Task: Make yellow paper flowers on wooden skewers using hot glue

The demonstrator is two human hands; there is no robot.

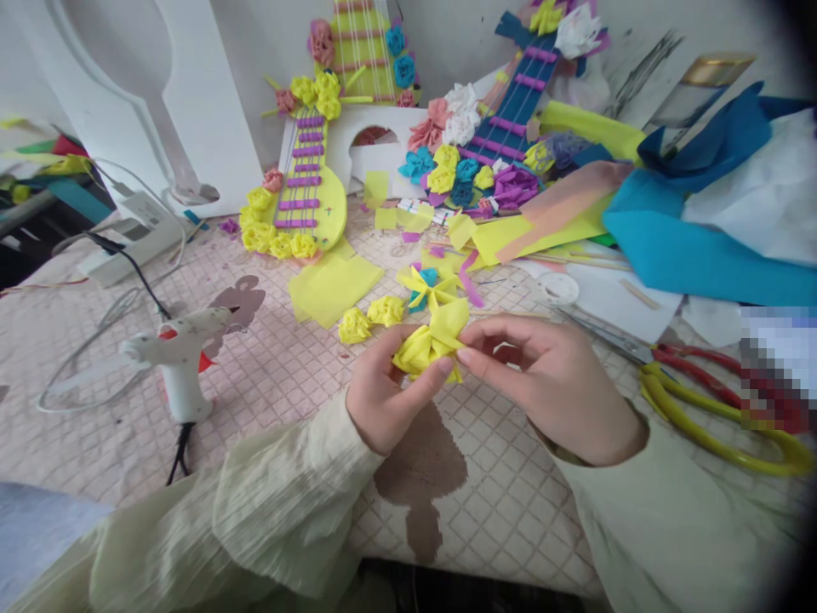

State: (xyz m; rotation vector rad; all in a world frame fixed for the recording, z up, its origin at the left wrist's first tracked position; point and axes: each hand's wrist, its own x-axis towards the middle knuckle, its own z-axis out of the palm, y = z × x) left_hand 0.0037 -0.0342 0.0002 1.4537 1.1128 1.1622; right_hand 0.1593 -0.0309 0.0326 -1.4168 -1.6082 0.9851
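Note:
My left hand [389,387] is closed around a folded yellow paper flower [421,349], its thumb pressed on the near side. The fingertips of my right hand [549,375] pinch a pointed flap at the flower's right edge. Just beyond the left fingers sit two finished yellow rosettes [370,317]. A star-shaped yellow paper piece [434,289] lies behind the flower, over a blue scrap. Further back stands a yellow guitar-like paper model [322,196] with purple bars, strings and yellow roses along its left side.
On the left a white glue gun [182,353] rests with its cable beside a power strip [131,238]. Large yellow-handled scissors [721,417] lie right of my right hand. Blue paper [702,230] and yellow sheets [335,285] are spread behind. A blue decorated model [517,111] leans on the wall.

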